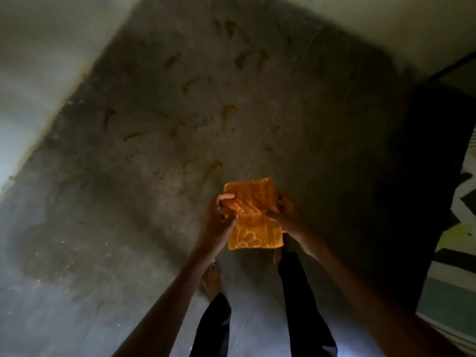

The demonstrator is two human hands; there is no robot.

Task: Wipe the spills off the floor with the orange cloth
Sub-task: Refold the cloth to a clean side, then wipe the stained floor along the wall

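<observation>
At the far left of the frame a pale wall point(38, 73) meets the grey concrete floor point(116, 202) along a slanted edge. On the floor, in the upper middle of the frame, many small brownish-orange spills point(228, 112) lie scattered, some as short streaks, some as drops. The nearest ones are just above the cloth in the picture.

The left forearm comes from the lower middle of the frame and goes up to the left hand point(217, 217). Its fingers are curled and pressed on a folded part of the orange cloth point(253, 220), with the thumb on the lower side and one finger on top. The cloth is in the air, in the middle of the frame, above the floor and not touching it. Its top part stands up flat and its lower part hangs down, with a pale printed pattern; no writing can be read on it.

The right hand point(284, 215) pinches the right edge of the cloth, and its arm goes to the lower right corner. Below the hands, two bare feet and dark trouser legs point(304, 305) are seen. At the right edge lies a dark mat point(458, 228) with pale zigzag shapes.
</observation>
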